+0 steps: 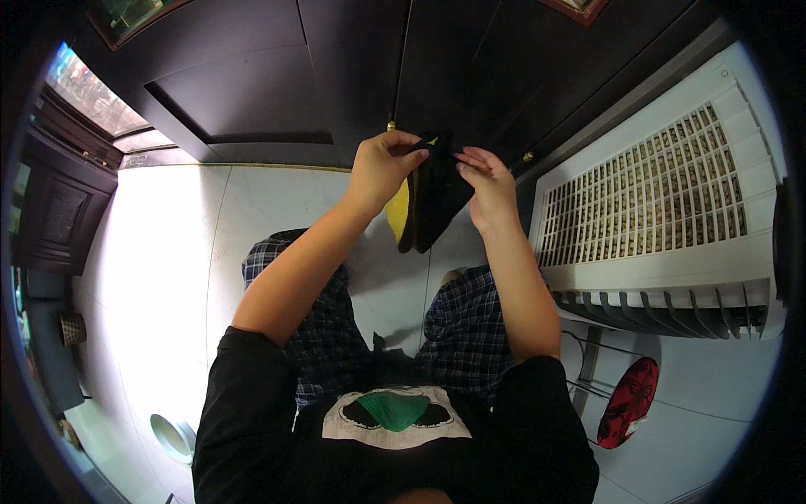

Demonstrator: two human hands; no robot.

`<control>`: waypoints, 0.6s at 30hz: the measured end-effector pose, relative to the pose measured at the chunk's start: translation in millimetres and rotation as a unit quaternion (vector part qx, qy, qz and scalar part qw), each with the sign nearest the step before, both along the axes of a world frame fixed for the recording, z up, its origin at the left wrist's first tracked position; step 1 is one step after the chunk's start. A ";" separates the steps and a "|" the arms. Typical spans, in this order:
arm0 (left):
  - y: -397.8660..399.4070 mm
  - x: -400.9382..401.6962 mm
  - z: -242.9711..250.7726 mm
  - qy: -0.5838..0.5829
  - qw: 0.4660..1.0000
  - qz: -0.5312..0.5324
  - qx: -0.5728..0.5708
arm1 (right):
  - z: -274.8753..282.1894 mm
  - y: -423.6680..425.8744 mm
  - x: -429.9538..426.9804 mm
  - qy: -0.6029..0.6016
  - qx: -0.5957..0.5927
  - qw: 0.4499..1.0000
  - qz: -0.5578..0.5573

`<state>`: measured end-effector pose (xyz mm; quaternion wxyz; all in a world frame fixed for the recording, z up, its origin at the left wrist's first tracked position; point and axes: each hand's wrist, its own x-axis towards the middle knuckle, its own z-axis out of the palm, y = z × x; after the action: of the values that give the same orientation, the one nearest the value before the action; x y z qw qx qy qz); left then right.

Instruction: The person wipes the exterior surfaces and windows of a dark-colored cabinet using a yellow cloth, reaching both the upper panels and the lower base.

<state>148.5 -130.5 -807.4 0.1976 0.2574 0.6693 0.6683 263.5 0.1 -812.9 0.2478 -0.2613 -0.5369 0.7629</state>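
Before the dark cabinet hangs a black and yellow fabric piece (pixel 434 208), folded so that yellow shows along its left side. Its exact kind is hard to tell, since the black part blends with the cabinet behind. My left hand (pixel 385 167) pinches its top edge between thumb and fingers. At the upper right edge of the fabric is my right hand (pixel 491 186), its thumb and fingertips closed on the black material. The lower end of the piece hangs free above the floor, between my knees and the cabinet.
Dark cabinet doors (pixel 252 94) with small brass knobs stand in front. A white air cooler (pixel 648 189) is close on the right, with a red patterned round seat (pixel 628 403) behind it. A pale bowl-like container (pixel 173 439) sits on the tiled floor (pixel 157 283) at left.
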 end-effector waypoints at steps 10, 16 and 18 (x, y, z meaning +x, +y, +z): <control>3.0 15.3 -2.4 0.027 0.998 -0.049 -0.026 | -2.8 -12.0 -5.7 0.027 0.126 0.981 -0.143; 6.1 20.9 -6.5 0.071 0.996 -0.033 -0.037 | 4.0 -22.9 -5.0 0.098 -0.097 0.990 -0.041; 5.8 21.3 -7.7 0.090 0.995 -0.024 -0.047 | 2.8 -18.9 -2.0 0.075 -0.087 0.993 -0.022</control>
<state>169.8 -124.7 -815.1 0.1646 0.3228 0.7089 0.6052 261.4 -18.8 -810.1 0.2804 -0.2359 -0.4425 0.8185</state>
